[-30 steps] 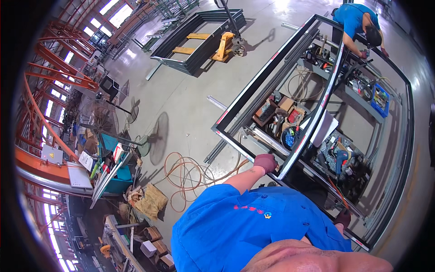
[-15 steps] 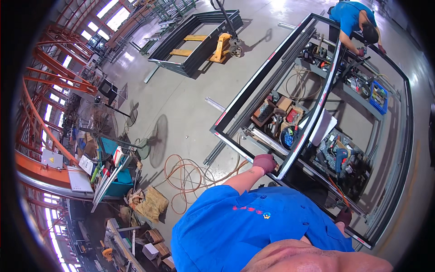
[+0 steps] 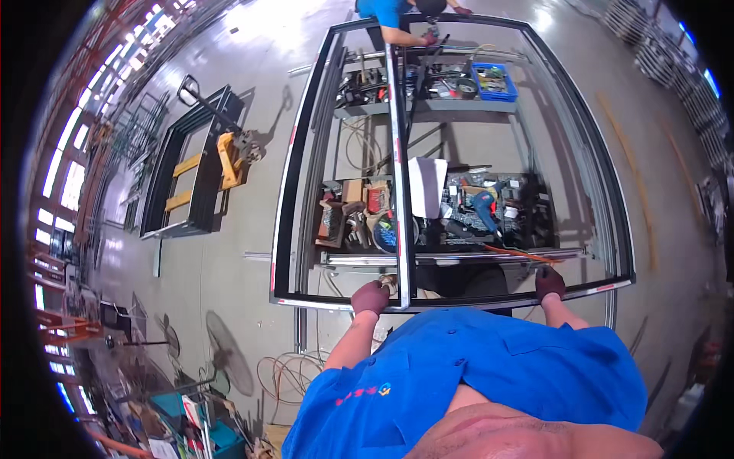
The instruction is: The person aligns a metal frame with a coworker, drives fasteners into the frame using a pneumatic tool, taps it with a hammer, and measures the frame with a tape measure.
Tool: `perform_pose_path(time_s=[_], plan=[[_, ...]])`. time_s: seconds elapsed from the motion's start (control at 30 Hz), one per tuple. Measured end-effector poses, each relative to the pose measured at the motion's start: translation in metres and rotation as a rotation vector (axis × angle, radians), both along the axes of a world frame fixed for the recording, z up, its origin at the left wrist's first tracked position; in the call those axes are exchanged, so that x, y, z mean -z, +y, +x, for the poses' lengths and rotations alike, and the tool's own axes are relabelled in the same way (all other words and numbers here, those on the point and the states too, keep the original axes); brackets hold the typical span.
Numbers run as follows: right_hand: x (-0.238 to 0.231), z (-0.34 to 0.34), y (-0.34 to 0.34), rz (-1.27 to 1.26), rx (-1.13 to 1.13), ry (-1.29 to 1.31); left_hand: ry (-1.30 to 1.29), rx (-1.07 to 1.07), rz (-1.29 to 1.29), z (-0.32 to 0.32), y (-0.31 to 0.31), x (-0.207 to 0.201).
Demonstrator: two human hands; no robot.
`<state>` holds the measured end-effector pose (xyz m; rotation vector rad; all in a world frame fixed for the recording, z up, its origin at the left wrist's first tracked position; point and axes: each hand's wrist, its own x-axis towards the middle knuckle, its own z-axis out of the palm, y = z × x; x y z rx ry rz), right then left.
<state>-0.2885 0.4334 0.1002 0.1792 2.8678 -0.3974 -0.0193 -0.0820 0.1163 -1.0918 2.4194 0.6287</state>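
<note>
A large black rectangular metal frame (image 3: 284, 229) lies flat in front of me over low benches. A central bar (image 3: 397, 168) splits it lengthwise. My left hand (image 3: 371, 297), in a dark red glove, is curled at the joint of that bar and the near rail (image 3: 459, 300), beside a small pale part (image 3: 389, 283). My right hand (image 3: 549, 282), also gloved, rests on the near rail further right, at the end of a thin orange line (image 3: 520, 252). Its fingers are too small to read.
Under the frame, benches hold tools, boxes, a blue drill (image 3: 483, 205), a white sheet (image 3: 428, 186) and a blue bin (image 3: 493, 81). A person in blue (image 3: 394, 15) works at the far rail. A pallet jack (image 3: 229, 157), fans and coiled cables stand to the left.
My head has turned, so the frame now lies straight ahead instead of slanting to the right. My left hand stays at the bar joint. My right hand shows fully on the near rail.
</note>
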Motion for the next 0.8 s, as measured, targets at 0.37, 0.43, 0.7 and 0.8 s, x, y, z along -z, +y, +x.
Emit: perform_pose_path(time_s=[0.37, 0.43, 0.7, 0.8], plan=[[-0.002, 0.001, 0.007, 0.026, -0.013, 0.004, -0.026, 0.02, -0.02, -0.006, 0.006, -0.006], [-0.003, 0.002, 0.004, 0.018, -0.014, 0.005, -0.032, 0.024, -0.018, -0.005, 0.005, -0.006], [-0.016, 0.004, -0.003, 0.006, -0.004, 0.011, -0.057, 0.025, -0.005, -0.007, 0.003, -0.006], [-0.013, 0.004, -0.001, 0.01, -0.014, 0.018, -0.059, 0.019, 0.002, -0.007, 0.004, -0.009]])
